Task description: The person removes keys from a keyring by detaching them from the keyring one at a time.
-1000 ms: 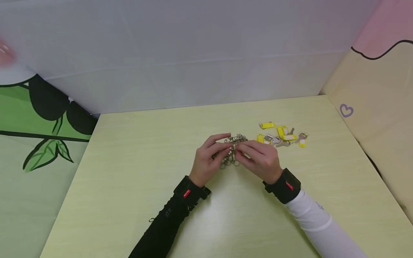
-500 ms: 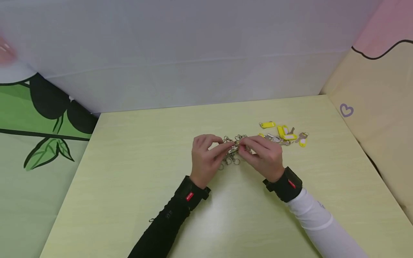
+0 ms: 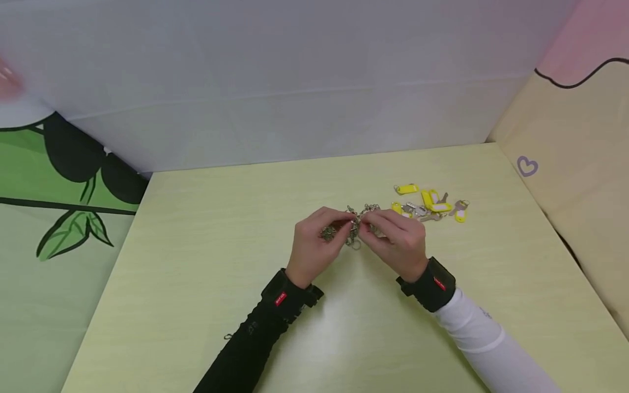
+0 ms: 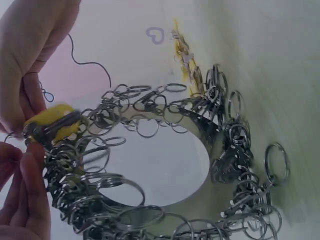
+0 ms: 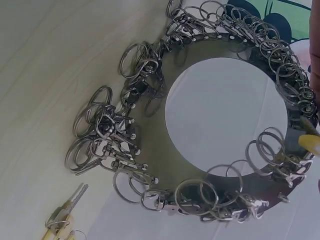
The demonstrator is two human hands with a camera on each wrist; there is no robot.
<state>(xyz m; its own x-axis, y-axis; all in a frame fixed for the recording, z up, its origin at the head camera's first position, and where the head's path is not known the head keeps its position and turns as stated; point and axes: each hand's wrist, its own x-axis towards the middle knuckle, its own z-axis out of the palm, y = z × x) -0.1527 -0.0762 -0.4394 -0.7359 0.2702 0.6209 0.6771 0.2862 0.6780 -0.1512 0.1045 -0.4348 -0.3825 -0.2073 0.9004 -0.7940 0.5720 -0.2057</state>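
Note:
Both hands meet over a flat metal ring plate (image 5: pixel 149 136), its rim hung with many small clasps and split rings (image 4: pixel 132 187). My left hand (image 3: pixel 314 240) pinches the near part of this bunch between thumb and fingers. Facing it, my right hand (image 3: pixel 399 243) pinches a small key ring with a yellow tag (image 4: pixel 65 116) and a key (image 4: pixel 59 126). The fingertips nearly touch, and exactly which small ring each one grips is partly hidden. At the right edge of the right wrist view the yellow tag shows again, cut off.
Several keys (image 3: pixel 415 210) with yellow tags (image 3: pixel 407 189) lie loose on the pale table (image 3: pixel 221 234), beyond and right of my right hand. A white panel (image 3: pixel 295 82) stands at the back. Printed cloth walls (image 3: pixel 565 164) flank both sides.
The ring plate tilts and shifts between my hands. My left fingers spread, then fold back in close to my right fingertips. The loose tagged keys stay put.

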